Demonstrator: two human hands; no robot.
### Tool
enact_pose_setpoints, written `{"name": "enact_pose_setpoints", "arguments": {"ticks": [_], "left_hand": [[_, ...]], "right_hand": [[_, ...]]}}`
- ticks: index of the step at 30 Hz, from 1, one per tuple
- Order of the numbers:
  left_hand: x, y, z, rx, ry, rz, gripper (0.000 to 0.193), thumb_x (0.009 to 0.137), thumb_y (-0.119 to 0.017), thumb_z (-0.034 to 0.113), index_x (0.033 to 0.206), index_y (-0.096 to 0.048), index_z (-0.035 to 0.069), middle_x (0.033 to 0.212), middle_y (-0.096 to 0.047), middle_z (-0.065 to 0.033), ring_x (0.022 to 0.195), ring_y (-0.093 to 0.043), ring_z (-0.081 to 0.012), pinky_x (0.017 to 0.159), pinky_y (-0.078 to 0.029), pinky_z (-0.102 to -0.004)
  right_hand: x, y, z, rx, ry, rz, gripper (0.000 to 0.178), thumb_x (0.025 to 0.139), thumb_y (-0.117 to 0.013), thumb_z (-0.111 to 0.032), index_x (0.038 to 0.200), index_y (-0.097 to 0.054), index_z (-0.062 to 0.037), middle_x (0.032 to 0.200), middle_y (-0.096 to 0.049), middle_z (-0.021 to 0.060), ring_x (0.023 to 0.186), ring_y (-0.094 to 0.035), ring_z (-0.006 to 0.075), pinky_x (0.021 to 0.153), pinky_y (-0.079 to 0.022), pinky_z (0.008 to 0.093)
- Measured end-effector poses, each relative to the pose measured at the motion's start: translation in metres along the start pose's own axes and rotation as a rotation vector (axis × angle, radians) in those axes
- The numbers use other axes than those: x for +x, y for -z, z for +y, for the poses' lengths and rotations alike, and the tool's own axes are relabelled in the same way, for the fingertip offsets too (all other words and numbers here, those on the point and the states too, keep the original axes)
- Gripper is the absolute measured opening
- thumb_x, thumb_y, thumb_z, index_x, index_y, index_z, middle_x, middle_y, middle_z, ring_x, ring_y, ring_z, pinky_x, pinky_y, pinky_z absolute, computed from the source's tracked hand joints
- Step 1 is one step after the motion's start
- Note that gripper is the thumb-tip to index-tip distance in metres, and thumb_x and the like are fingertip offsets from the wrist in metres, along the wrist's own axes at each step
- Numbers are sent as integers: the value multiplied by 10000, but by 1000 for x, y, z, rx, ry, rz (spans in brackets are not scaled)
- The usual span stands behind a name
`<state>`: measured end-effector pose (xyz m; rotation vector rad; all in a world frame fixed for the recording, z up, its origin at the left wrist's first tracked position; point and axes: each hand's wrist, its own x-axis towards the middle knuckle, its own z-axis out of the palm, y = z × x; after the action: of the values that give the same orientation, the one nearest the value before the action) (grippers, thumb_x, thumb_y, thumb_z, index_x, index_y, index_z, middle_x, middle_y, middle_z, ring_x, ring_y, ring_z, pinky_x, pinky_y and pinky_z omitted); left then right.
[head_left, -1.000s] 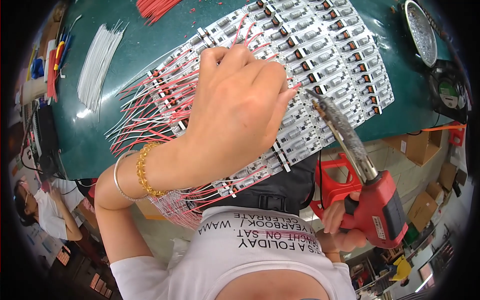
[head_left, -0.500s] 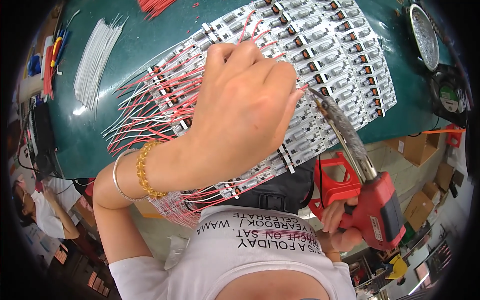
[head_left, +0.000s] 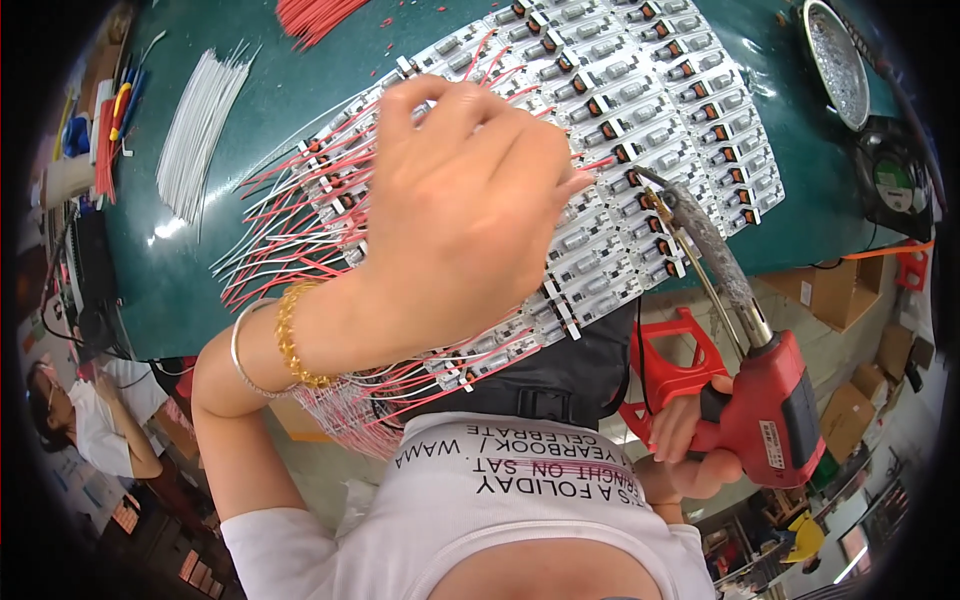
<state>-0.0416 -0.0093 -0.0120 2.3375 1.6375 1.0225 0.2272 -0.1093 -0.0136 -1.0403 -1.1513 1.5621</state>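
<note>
**Red wire end juts out beside the left thumb, above a pale sheet of circuit boards**

Nearest is the left hand (head_left: 470,210), curled with thumb and fingers drawn together on a red wire (head_left: 598,162); the pads themselves are hidden. The right hand (head_left: 690,445) is wrapped around the grip of a red soldering gun (head_left: 775,410), its dark tip near the wire's end. The gun looks the heaviest thing here, best held by its plastic grip, clear of the metal. The wire should be light and springy, easiest pinched just behind its end.

Beneath lies the circuit-board sheet (head_left: 650,120), probably thin and stiff, with fragile components; its bare edges seem the safer hold. It rests on a green table (head_left: 140,270). Farther off lie loose white wires (head_left: 203,135), a red wire bundle (head_left: 315,18) and a round dish (head_left: 838,65).
</note>
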Motion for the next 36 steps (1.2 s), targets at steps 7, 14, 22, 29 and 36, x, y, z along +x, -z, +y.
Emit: {"name": "enact_pose_setpoints", "arguments": {"ticks": [7, 14, 22, 29, 36], "left_hand": [[-2, -2, 12, -146, 59, -89, 128, 718, -713, 35, 706, -594, 82, 626, -515, -2, 651, -487, -188, 735, -341, -347], [-5, -10, 11, -88, 22, -87, 167, 722, -709, 38, 690, -557, 99, 630, -513, 5, 642, -479, -184, 717, -331, -349], [-7, -12, 11, -101, 24, -76, 204, 717, -709, 42, 663, -523, 104, 620, -502, 8, 628, -477, -187, 735, -349, -344], [-8, -14, 11, -94, 20, -55, 213, 716, -710, 43, 658, -515, 105, 618, -499, 8, 629, -476, -187, 733, -348, -344], [-7, -14, 10, -127, 18, -59, 173, 719, -712, 43, 686, -550, 93, 621, -503, 6, 635, -478, -185, 742, -344, -344]], "right_hand": [[-7, 10, -2, 18, 22, -44, 872, 806, -534, -634, 1315, -304, 36, 483, -465, -12, 367, -450, 117, 385, -398, 235], [-5, 8, -2, -2, 48, -128, 856, 813, -543, -617, 1321, -299, 27, 487, -474, -5, 376, -457, 130, 399, -404, 248], [-9, -16, -8, -142, -116, 99, 853, 811, -556, -609, 1317, -302, 27, 488, -481, 0, 383, -464, 139, 407, -411, 259], [-2, 23, 4, 36, 70, -294, 844, 805, -575, -600, 1301, -321, 34, 493, -494, 9, 402, -487, 150, 421, -420, 263], [-12, 16, 3, 42, 84, -136, 881, 802, -564, -615, 1332, -298, 36, 475, -484, 7, 382, -480, 151, 413, -415, 258]]}}
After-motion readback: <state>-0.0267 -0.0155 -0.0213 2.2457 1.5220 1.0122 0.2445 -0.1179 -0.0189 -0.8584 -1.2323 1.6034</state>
